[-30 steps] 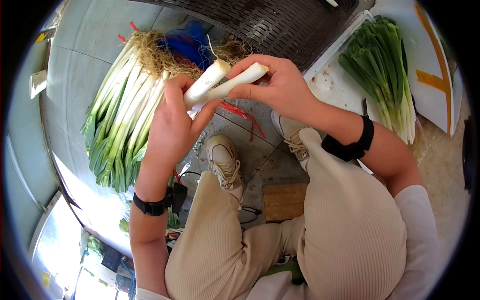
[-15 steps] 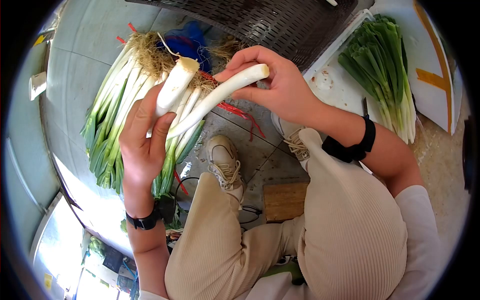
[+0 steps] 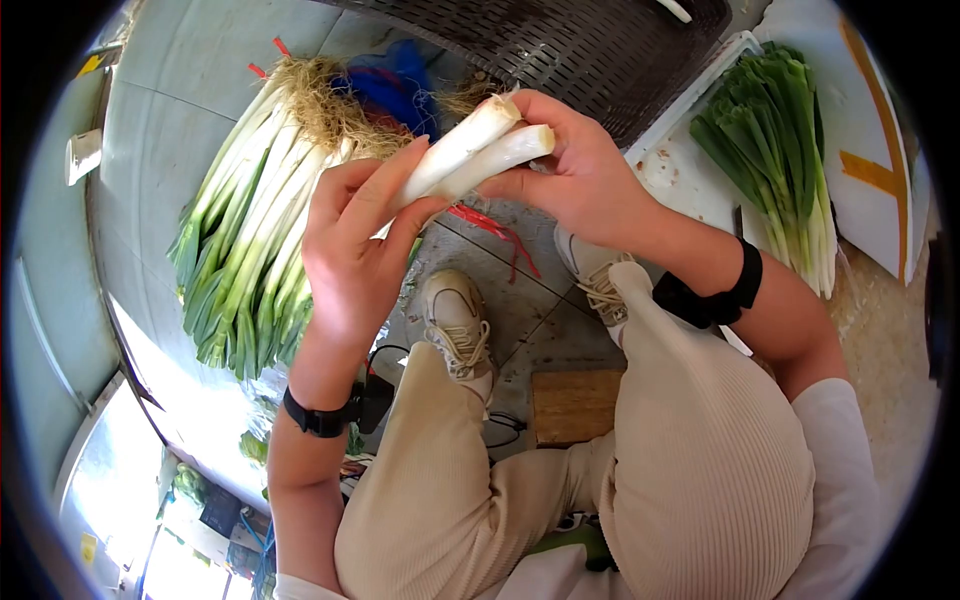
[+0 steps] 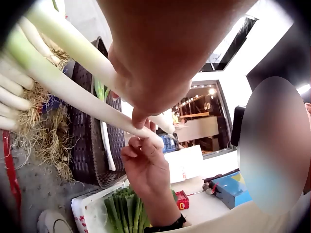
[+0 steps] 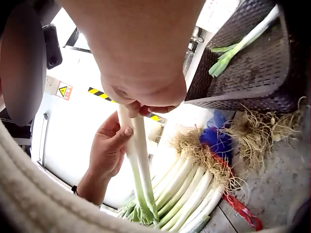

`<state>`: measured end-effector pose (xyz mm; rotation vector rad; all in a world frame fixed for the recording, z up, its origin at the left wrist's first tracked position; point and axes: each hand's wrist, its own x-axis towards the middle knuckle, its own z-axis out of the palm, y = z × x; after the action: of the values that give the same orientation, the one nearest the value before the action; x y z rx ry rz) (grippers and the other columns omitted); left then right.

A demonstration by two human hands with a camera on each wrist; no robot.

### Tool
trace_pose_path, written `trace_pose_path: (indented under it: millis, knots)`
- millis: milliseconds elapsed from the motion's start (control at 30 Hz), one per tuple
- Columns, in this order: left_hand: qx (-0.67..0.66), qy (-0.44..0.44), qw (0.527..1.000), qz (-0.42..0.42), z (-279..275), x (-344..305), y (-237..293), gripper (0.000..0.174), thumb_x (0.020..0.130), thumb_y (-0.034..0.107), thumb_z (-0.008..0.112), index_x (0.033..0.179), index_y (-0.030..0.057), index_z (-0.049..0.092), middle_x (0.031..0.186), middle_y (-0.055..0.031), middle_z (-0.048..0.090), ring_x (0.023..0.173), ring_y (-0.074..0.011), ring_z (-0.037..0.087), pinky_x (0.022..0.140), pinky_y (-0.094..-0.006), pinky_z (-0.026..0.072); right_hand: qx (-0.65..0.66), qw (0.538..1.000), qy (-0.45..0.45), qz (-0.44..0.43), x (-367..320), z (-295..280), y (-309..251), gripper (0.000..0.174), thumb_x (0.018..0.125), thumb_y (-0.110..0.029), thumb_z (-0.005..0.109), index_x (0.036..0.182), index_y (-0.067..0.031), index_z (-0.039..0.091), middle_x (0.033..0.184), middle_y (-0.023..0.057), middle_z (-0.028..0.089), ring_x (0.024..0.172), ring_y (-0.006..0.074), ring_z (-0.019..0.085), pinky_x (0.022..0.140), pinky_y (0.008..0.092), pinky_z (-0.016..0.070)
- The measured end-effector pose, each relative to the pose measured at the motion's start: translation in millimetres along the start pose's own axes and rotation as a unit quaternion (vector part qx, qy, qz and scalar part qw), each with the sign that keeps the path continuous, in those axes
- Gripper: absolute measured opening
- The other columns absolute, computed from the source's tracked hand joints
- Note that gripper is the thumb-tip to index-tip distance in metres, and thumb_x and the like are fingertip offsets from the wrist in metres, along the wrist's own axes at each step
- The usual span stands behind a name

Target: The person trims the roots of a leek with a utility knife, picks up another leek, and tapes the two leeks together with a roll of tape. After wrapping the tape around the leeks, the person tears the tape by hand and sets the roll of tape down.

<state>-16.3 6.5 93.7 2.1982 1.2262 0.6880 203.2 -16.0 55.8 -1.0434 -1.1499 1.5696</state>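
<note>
Leeks (image 3: pixel 465 150), two of them, are held up over the floor. A pile (image 3: pixel 255 220) with roots lies on the left. The left hand (image 3: pixel 355 245) pinches their middles to keep them steady. The right hand (image 3: pixel 575 170) grips the cut ends so they line up. A trimmed bunch (image 3: pixel 780 150) lies on the tray (image 3: pixel 680 175).

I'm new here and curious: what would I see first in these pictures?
First, the two white leek stalks, held up in the middle by the left hand and the right hand. Then the big pile of rooty leeks on the floor at the left, and the trimmed green bunch on the white tray at the right.
</note>
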Motion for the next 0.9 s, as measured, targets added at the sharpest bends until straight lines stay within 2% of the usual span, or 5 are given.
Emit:
trace_pose_path:
  millis: [333, 433, 500, 600, 900]
  knots:
    - [-0.027, -0.046, 0.998, 0.032, 8, -6, -9, 0.045, 0.088, 0.004, 0.068, 0.132, 0.0044, 0.062, 0.108, -0.0118, 0.058, 0.089, -0.0249, 0.059, 0.080, -0.0351, 0.0520, 0.039, 0.999, -0.001, 0.034, 2, 2, -2, 0.033, 0.091, 0.000, 0.068, 0.123, -0.0042, 0.060, 0.108, 0.0016, 0.067, 0.101, 0.0072, 0.061, 0.087, 0.0236, 0.0502]
    - [-0.061, -0.045, 0.997, -0.001, 1, -8, -15, 0.040, 0.089, 0.005, 0.068, 0.129, 0.0030, 0.063, 0.110, -0.0140, 0.062, 0.095, -0.0253, 0.063, 0.082, -0.0344, 0.0522, 0.010, 0.999, -0.005, 0.035, 1, 2, -5, 0.032, 0.091, -0.001, 0.067, 0.122, -0.0040, 0.061, 0.106, 0.0014, 0.067, 0.099, 0.0069, 0.061, 0.086, 0.0231, 0.0499]
    - [-0.191, -0.111, 0.968, -0.119, -7, -14, -25, 0.035, 0.091, 0.006, 0.067, 0.126, 0.0011, 0.063, 0.112, -0.0154, 0.065, 0.101, -0.0239, 0.065, 0.086, -0.0342, 0.0523, 0.009, 0.999, -0.002, 0.039, 2, 2, -4, 0.031, 0.091, -0.001, 0.067, 0.122, -0.0039, 0.061, 0.106, 0.0015, 0.067, 0.099, 0.0068, 0.061, 0.085, 0.0231, 0.0500]
    - [-0.137, -0.167, 0.968, -0.125, -23, -15, -30, 0.035, 0.092, 0.007, 0.067, 0.127, 0.0004, 0.063, 0.111, -0.0148, 0.068, 0.101, -0.0194, 0.065, 0.088, -0.0329, 0.0522, 0.018, 0.999, 0.004, 0.038, 3, 3, 0, 0.031, 0.091, -0.002, 0.068, 0.122, -0.0037, 0.062, 0.106, 0.0017, 0.067, 0.098, 0.0066, 0.061, 0.085, 0.0232, 0.0503]
    - [-0.188, -0.071, 0.959, -0.200, -8, -30, -45, 0.037, 0.080, 0.007, 0.082, 0.114, 0.0007, 0.069, 0.099, -0.0084, 0.074, 0.089, -0.0133, 0.068, 0.079, -0.0300, 0.0555, 0.017, 0.999, 0.027, 0.029, 3, 5, 1, 0.037, 0.090, -0.007, 0.072, 0.125, -0.0012, 0.061, 0.102, 0.0050, 0.070, 0.088, 0.0074, 0.064, 0.078, 0.0231, 0.0522]
